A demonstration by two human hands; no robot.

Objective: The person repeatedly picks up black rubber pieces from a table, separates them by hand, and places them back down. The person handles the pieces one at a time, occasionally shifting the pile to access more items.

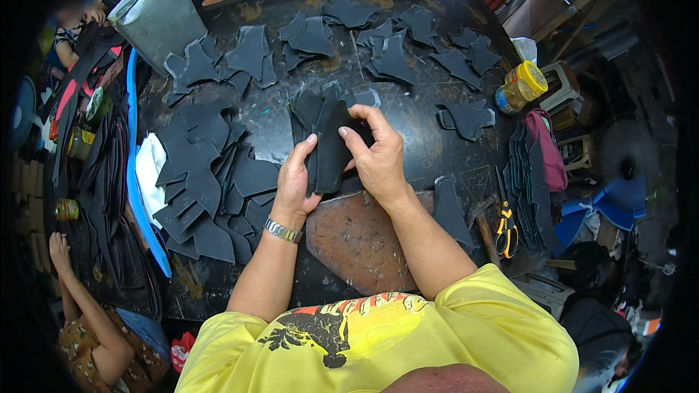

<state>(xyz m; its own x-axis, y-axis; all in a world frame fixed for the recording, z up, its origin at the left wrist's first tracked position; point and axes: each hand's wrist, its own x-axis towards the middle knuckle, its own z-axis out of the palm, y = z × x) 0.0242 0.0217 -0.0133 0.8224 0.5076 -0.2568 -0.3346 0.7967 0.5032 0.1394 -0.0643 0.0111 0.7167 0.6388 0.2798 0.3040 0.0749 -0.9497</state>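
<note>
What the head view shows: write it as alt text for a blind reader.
A person in yellow holds dark pieces in left hand and right hand over a black table. Similar stacks lie left and beyond, scissors at right.

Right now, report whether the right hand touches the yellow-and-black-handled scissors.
Apart. The head view shows the right hand at the held black cut pieces; the yellow-and-black-handled scissors lie farther right, dark tabletop showing between.

Bare tabletop (419, 147) gives passage between the right hand (382, 159) and the small black stack (467, 121) near the right edge. Obstructions: black-piece heap (196, 178) toward the left edge, metal container (162, 22) at the far-left corner, scissors (505, 233) toward the near-right corner.
</note>
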